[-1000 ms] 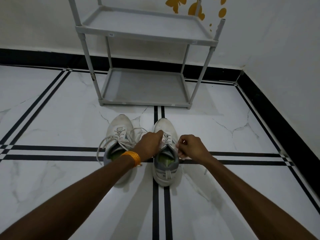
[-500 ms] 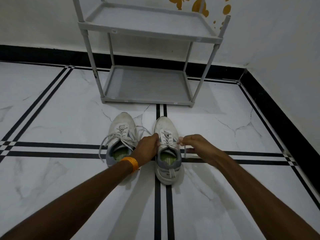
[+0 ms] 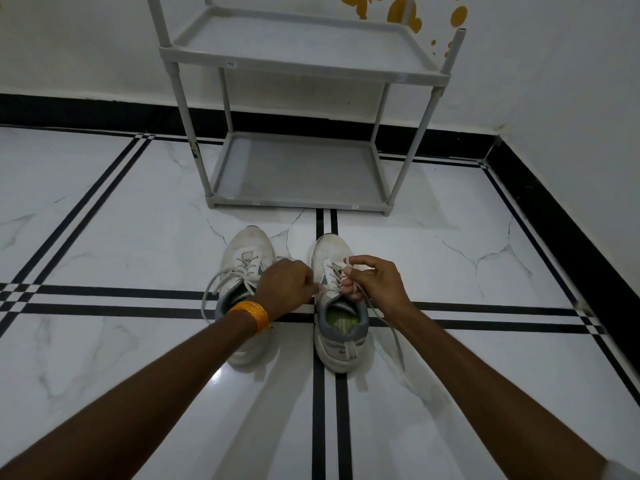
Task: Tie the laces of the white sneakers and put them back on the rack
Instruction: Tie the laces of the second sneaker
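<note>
Right hand [image 3: 375, 280] first: its fingers [image 3: 349, 289] are curled tight around the white lace of the right sneaker [image 3: 337, 306], a loop of it poking up above the index finger, and a loose end trailing down past the wrist along the shoe's outer side toward the floor. The left hand [image 3: 287, 284] is closed into a fist too, knuckles up, pinching the other end of that same lace just beside the shoe's tongue; how much lace it has gathered is hidden under the hand. An orange band [image 3: 250, 314] sits on the left wrist.

Both hands hover low over the pair. The left sneaker [image 3: 246, 268] lies just beside its partner, toes pointing away, its laces [image 3: 216, 284] loose and spilling in a wide arc off the left side onto the tile. The left forearm crosses over its heel.

Both shoes stand on the white marble floor [image 3: 104, 237], at the crossing of black inlay stripes. Just beyond their toes stands the grey shoe rack [image 3: 301, 199], two shelves visible, against a white wall with yellow butterfly decals [image 3: 403, 13].
</note>
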